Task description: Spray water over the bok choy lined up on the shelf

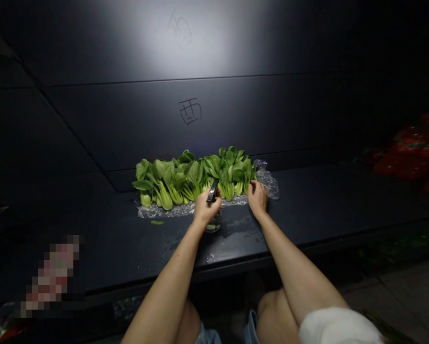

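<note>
My left hand [204, 208] is closed around a clear spray bottle [213, 224] with a black trigger head [213, 190], in front of the greens. Some liquid shows low in the bottle. Behind it stands a row of bok choy [192, 177], packed together with leaves up and pale stalks toward me. My right hand [258, 197] is at the row's right end, beside the last stalks and over the plastic. Its fingers are bent, with a dark gap between them and the thumb, and its fingertips are partly hidden.
Crumpled clear plastic wrap [269, 181] lies under and around the bok choy. A dark shelf [314, 200], wet near the front, backs onto a dark panel [146, 114] with a drawn character. A leaf scrap [157, 222] lies at left. Red packages [411, 153] are piled far right.
</note>
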Demonstrator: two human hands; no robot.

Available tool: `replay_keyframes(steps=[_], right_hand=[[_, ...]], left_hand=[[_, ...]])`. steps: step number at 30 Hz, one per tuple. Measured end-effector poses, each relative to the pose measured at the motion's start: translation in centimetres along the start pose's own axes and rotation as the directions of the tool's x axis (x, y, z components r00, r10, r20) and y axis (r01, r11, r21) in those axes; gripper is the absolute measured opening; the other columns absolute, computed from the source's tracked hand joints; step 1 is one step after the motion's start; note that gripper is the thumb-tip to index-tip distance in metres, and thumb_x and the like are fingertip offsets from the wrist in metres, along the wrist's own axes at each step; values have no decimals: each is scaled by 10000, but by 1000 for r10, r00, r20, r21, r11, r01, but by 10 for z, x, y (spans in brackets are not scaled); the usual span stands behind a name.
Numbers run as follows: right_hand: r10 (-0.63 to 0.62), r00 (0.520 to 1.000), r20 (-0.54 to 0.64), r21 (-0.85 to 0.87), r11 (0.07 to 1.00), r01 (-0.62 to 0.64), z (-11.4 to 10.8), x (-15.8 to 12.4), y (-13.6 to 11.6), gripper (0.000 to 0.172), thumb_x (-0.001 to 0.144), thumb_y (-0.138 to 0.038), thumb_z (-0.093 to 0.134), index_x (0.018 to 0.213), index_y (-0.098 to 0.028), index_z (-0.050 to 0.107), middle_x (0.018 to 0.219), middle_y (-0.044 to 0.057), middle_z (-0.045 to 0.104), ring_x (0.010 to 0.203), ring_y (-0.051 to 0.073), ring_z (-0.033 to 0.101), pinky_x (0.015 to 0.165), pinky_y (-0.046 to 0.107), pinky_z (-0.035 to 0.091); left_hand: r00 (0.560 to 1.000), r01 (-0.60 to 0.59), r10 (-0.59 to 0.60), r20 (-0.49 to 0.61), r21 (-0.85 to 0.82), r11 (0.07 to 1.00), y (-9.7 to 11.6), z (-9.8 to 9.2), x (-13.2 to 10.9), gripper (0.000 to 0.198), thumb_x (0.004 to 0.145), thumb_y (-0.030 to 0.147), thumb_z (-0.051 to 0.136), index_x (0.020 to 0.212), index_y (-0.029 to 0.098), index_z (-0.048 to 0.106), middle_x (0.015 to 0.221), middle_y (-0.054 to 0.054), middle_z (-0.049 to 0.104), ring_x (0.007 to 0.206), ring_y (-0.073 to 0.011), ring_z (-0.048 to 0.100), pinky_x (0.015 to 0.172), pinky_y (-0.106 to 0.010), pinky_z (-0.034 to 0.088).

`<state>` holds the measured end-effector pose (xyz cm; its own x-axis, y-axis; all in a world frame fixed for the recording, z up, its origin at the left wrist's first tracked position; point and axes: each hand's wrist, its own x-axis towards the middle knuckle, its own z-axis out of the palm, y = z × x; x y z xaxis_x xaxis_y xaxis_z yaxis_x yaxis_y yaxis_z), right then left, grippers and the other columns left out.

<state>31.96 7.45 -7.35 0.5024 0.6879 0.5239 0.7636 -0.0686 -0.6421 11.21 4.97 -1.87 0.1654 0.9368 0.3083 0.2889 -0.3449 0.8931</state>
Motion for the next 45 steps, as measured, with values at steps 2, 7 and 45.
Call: replay_keyframes(steps=[2,7,45], right_hand=[[1,1000,-4,3,1000,-1,-1,0,-2,339,924,-269,407,1145,-143,630,1150,147,667,1068,249,566,942,348,379],[-5,1000,-30,14,1000,6,-3,-1,-4,336,929,-269,395,1136,-150,633,1146,142,670,1066,247,564,948,358,366],[-57,990,-131,74,995,67,4,-6,-2,333,930,-282,383,1070,-147,653,1079,156,688,999,258,584,886,373,397]], left_hand=[[1000,-12,12,-5,26,1000,-2,-1,0,153,738,197,593,887,200,631,687,12,669,556,-155,668,558,-237,491],[998,-62,62,0,50,997,-4,-3,-2,222,729,170,578,940,199,641,711,5,686,592,-155,671,585,-238,499],[995,1,-15,-101,-132,991,-6,-21,-4,203,695,209,582,893,185,621,740,15,667,552,-145,669,572,-241,499]])
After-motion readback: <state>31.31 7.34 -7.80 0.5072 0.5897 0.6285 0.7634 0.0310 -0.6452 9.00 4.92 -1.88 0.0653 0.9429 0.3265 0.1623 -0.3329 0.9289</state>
